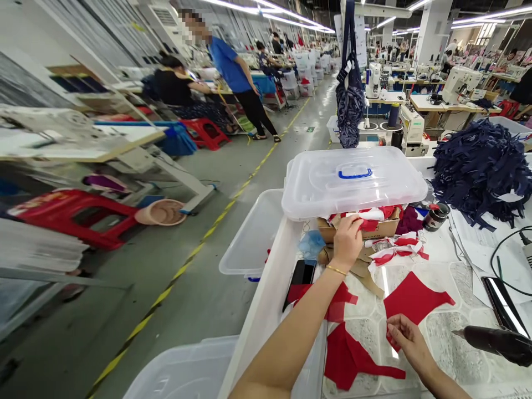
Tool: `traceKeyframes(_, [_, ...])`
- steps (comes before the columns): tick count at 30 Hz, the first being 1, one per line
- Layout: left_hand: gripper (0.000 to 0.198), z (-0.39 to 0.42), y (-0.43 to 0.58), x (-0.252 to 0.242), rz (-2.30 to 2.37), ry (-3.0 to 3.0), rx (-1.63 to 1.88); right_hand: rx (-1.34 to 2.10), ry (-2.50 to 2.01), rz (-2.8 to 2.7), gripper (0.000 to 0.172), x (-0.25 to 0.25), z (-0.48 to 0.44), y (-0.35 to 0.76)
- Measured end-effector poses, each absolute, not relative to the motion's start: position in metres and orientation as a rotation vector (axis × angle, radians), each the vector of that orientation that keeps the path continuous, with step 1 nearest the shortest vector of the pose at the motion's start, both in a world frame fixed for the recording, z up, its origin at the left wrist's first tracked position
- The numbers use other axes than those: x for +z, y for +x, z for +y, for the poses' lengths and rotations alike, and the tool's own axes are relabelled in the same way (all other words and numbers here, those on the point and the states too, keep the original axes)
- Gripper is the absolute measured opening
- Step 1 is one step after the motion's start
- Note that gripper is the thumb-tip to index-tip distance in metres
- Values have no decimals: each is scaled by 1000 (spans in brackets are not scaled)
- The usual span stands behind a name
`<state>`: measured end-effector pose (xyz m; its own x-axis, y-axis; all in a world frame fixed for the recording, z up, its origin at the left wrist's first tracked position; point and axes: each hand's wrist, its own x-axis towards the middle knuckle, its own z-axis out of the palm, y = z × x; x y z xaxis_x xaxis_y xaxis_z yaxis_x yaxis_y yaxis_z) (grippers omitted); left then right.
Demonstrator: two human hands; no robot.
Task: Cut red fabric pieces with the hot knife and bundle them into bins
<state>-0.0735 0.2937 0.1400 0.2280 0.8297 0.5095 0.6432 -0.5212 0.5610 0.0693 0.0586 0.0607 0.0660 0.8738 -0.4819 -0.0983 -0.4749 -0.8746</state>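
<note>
Grip of our left hand (pixel 348 244): fingers at red-and-white scraps (pixel 377 214) in cardboard box (pixel 382 231), near edge of translucent lid (pixel 353 183); whether holding any, we cannot tell. Nearer us, red cut piece (pixel 344 361) lies on worktop (pixel 444 338). Rightward, our right hand (pixel 409 339) pinches lower edge of second red piece (pixel 415 298), rest spread flat. Farther right, we see navy strip pile (pixel 482 169), then black pointed tool (pixel 496 342).

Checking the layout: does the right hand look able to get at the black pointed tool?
Likely yes: nothing lies between the right hand and the black pointed tool, though the hand seems to pinch a red fabric piece.
</note>
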Motion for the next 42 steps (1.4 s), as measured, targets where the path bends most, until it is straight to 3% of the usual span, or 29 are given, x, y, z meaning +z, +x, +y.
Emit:
traceKeyframes(4, [34, 313, -42, 122, 1375, 2401, 854, 1490, -1575, -791, 62, 54, 57, 76])
traceKeyframes(9, [48, 324, -23, 107, 1402, 2438, 726, 1448, -1619, -737, 58, 50, 53, 84])
traceKeyframes(14, [47, 329, -26, 105, 1359, 2479, 689, 1470, -1627, -716, 53, 46, 51, 83])
traceKeyframes(18, [26, 332, -38, 106, 1316, 2323, 880, 1514, -1617, -743, 53, 41, 56, 78])
traceKeyframes(28, [17, 285, -65, 133, 1192, 1579, 1441, 1498, -1610, -820, 51, 44, 74, 79])
traceKeyframes(36, [28, 250, -61, 103, 1131, 973, 1301, 1478, -1566, -826, 49, 57, 107, 89])
traceKeyframes(42, [52, 275, -46, 91, 1258, 622, 1178, 1485, -1547, -820, 47, 63, 117, 85])
